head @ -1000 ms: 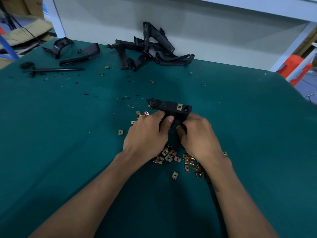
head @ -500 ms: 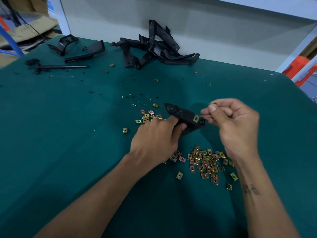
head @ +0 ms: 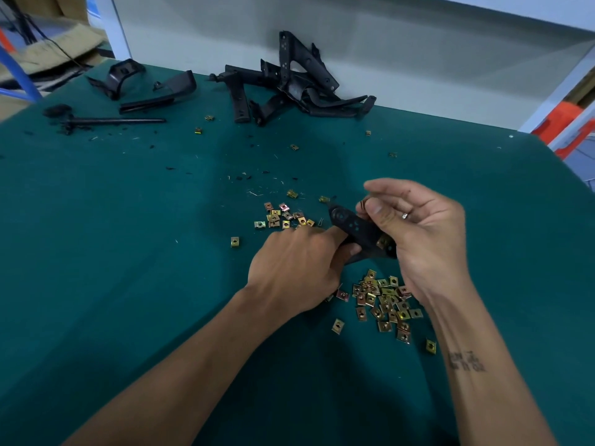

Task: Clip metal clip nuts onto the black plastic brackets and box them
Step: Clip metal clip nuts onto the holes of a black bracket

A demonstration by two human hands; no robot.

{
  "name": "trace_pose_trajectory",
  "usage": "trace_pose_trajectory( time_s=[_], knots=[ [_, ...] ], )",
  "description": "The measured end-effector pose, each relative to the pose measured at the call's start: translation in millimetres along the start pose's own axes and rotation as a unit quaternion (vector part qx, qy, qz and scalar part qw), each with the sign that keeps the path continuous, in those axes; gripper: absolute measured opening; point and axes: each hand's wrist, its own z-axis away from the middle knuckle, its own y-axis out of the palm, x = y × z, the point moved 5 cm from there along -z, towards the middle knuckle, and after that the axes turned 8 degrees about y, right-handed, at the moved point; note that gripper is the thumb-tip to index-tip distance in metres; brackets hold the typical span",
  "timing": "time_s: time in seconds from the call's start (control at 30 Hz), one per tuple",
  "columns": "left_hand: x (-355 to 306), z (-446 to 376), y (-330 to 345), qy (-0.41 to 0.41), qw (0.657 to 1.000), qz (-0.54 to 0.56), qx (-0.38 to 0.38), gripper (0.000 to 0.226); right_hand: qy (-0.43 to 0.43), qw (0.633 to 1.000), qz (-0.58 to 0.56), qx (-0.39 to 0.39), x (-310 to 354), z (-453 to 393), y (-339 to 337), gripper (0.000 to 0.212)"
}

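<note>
My left hand (head: 296,268) grips the lower end of a black plastic bracket (head: 354,228) held just above the green table. One brass clip nut (head: 384,242) sits clipped on the bracket near my right palm. My right hand (head: 418,233) hovers over the bracket's upper end and pinches a small clip nut (head: 363,205) between thumb and forefinger. A heap of loose clip nuts (head: 384,300) lies below my right hand, and a smaller cluster (head: 283,217) lies left of the bracket.
A pile of black brackets (head: 289,88) leans against the white back wall. Two more black parts (head: 154,88) and a thin black rod (head: 112,121) lie at the far left. Stray nuts and black shavings dot the green table (head: 128,252). An orange object (head: 563,123) stands beyond the right edge.
My right hand came off the bracket, lifted with a clip nut pinched in its fingers, and now moves it over the bracket's upper end. The left hand tilted the bracket.
</note>
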Motion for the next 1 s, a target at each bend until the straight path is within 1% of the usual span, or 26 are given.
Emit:
trace_pose_trajectory(
  time_s=[0.17, 0.3, 0.47, 0.6, 0.87, 0.93, 1.0],
  knots=[
    [-0.2, -0.2, -4.1, -0.004, 1.000, 0.015, -0.018, 0.028, -0.008, 1.000, -0.015, -0.018, 0.7, -0.2, -0.7, 0.024],
    [1.6, -0.5, -2.8, -0.015, 1.000, 0.016, -0.015, 0.029, -0.014, 0.999, -0.008, -0.038, 0.2, -2.1, -5.5, 0.022],
    [0.8, 0.1, -2.4, -0.009, 1.000, 0.010, -0.018, 0.029, -0.013, 0.999, 0.023, -0.018, 0.4, -3.7, -7.5, 0.032],
    [0.4, 0.2, -2.3, -0.007, 1.000, 0.002, -0.017, 0.030, -0.029, 0.997, 0.066, -0.007, 2.1, -2.3, -7.4, 0.025],
    [-1.6, 0.2, -2.2, 0.004, 1.000, 0.005, -0.010, 0.029, -0.015, 1.000, 0.000, -0.013, 4.7, -0.3, -7.4, 0.021],
    [-1.1, 0.4, -1.1, 0.004, 1.000, 0.004, -0.008, 0.030, -0.013, 1.000, 0.005, -0.017, 5.1, -0.3, -8.4, 0.018],
    [-0.8, 0.5, -0.4, 0.004, 1.000, 0.003, -0.006, 0.031, -0.005, 0.999, 0.033, -0.011, 4.1, 0.0, -7.2, 0.020]
  ],
)
